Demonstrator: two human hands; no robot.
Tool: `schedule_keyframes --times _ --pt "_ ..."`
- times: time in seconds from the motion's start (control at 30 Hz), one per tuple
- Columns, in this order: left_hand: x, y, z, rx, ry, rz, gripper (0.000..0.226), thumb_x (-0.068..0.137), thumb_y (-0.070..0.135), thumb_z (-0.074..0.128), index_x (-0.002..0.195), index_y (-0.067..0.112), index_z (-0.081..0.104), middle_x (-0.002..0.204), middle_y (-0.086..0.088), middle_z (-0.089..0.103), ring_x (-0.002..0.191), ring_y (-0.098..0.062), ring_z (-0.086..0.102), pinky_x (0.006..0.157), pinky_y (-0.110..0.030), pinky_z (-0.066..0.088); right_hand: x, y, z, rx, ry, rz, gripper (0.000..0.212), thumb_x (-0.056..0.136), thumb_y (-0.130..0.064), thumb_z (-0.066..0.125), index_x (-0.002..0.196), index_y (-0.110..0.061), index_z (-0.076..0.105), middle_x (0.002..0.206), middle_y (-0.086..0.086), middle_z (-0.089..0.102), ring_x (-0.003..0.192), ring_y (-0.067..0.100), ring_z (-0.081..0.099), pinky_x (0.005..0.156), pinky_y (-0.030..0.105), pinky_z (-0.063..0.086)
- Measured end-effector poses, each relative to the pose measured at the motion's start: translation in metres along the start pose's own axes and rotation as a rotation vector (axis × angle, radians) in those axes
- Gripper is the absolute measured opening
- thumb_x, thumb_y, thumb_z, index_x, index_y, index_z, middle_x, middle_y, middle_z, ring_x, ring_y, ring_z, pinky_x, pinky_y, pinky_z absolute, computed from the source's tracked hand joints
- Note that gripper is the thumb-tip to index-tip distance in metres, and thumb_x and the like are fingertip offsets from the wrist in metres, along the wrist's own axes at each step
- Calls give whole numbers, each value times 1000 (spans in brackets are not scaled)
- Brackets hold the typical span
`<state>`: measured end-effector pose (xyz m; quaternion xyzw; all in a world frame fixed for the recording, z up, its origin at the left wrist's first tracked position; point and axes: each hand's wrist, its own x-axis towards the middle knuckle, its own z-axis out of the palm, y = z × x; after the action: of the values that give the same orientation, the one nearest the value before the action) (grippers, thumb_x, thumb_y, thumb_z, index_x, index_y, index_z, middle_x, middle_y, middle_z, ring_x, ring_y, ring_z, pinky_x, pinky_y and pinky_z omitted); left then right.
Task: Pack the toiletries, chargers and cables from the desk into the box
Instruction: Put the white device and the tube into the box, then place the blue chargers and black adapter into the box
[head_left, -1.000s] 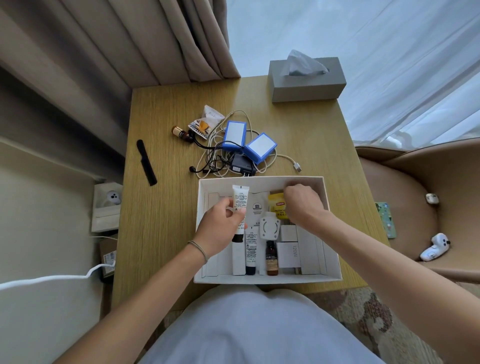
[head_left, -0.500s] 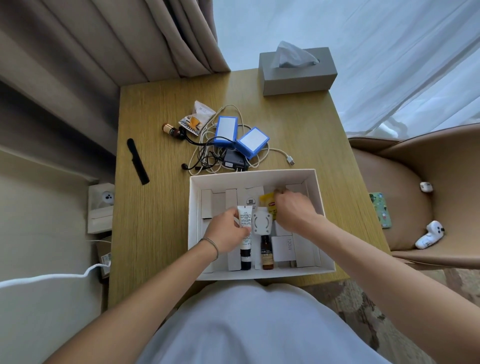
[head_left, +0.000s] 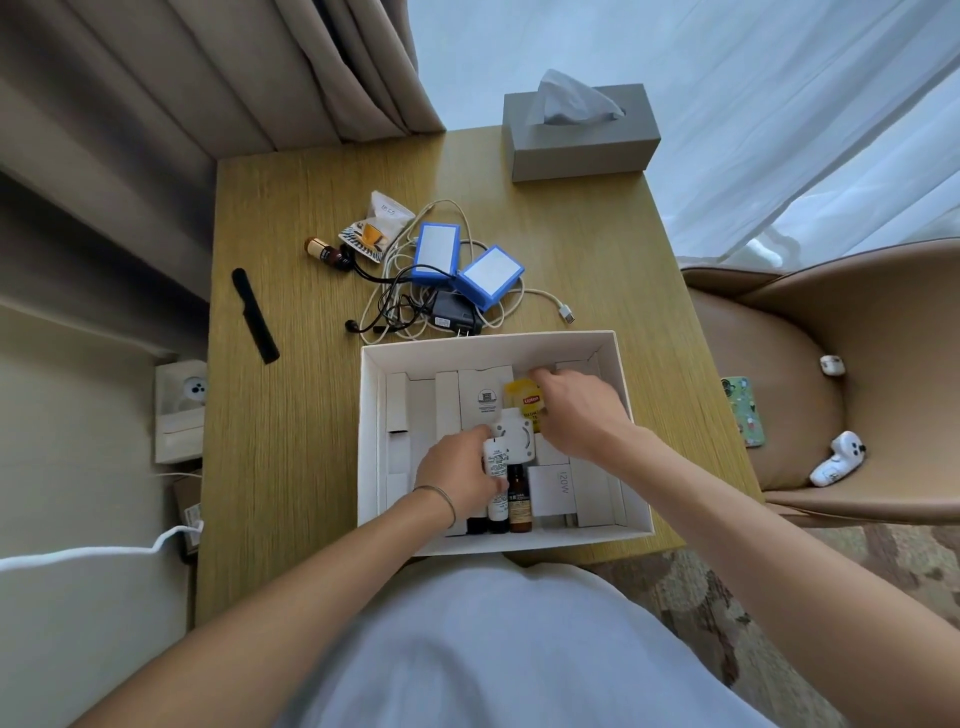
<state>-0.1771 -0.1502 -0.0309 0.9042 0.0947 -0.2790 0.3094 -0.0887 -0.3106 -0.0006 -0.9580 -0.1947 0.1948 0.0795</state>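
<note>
A white box (head_left: 371, 426) sits at the desk's near edge. Inside it my left hand (head_left: 460, 475) grips a white tube (head_left: 496, 467), laying it beside a brown bottle (head_left: 519, 501) and a white charger (head_left: 517, 434). My right hand (head_left: 576, 410) rests on a yellow tea packet (head_left: 524, 402) near the box's far wall; how firmly it holds the packet is hidden. Beyond the box lie two blue-edged chargers (head_left: 436, 252) (head_left: 491, 275), a black adapter (head_left: 452, 317), tangled cables (head_left: 400, 306), a small brown bottle (head_left: 324, 253) and a sachet (head_left: 376, 231).
A black comb (head_left: 254, 314) lies on the left of the wooden desk (head_left: 291, 415). A grey tissue box (head_left: 579, 135) stands at the far edge. To the right, a tan chair (head_left: 841, 374) holds a phone (head_left: 743, 410) and a white controller (head_left: 836, 460).
My left hand has lowered the white tube deeper into the box, toward its near side. My right hand stayed at the yellow packet. The view shifted slightly.
</note>
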Motion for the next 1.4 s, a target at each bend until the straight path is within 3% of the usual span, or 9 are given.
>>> schedule_keyframes --times 0.17,0.33,0.43,0.6,0.87,1.0,1.23,1.4 --pt "-2 2 -2 231 92 80 56 80 42 76 128 27 52 113 1 62 99 -21 62 68 -28 43 2 -5 -5 35 31 -33 43 87 -12 54 129 -20 57 112 7 70 95 31 65 66 35 47" --pt "-11 7 -17 255 202 147 37 93 41 58 126 26 54 119 0 61 97 -22 63 67 -30 42 9 -16 -23 101 86 -84 41 88 -11 50 124 -24 65 120 -2 71 108 22 65 79 37 56" --pt "-21 14 -38 203 300 228 29 96 39 53 123 28 56 117 5 62 90 -19 64 68 -29 45 15 -26 -38 139 163 -110 36 89 -10 52 115 -25 71 113 -5 73 102 20 68 79 38 57" --pt "-27 25 -89 39 442 347 21 94 29 56 114 28 62 109 12 66 92 -11 63 76 -31 53 34 -41 -63 206 288 -153 29 86 -7 57 102 -22 74 98 -5 69 81 21 64 63 37 53" --pt "9 2 -154 -48 541 258 16 91 24 56 104 28 65 95 12 65 84 -4 62 69 -32 56 74 -60 -84 235 280 -103 26 89 -12 58 104 -25 75 100 -4 69 79 23 65 66 40 55" --pt "33 -8 -171 -32 513 196 16 92 26 55 104 31 64 91 12 64 81 -7 61 66 -29 55 103 -54 -86 210 241 -65 34 81 -7 60 104 -27 73 106 -4 68 87 23 63 65 34 52" --pt "66 -13 -179 -7 451 122 16 91 21 57 103 29 63 92 10 63 84 -9 58 62 -23 45 165 -27 -65 -50 41 -110 67 77 -11 74 138 -28 51 132 2 56 119 23 49 84 35 52" --pt "78 -14 -178 -4 445 127 16 92 22 56 105 29 63 91 11 63 83 -7 58 60 -18 43 191 -18 -46 -311 -65 -269 88 70 -20 83 145 -26 39 146 12 44 133 31 40 104 43 43"
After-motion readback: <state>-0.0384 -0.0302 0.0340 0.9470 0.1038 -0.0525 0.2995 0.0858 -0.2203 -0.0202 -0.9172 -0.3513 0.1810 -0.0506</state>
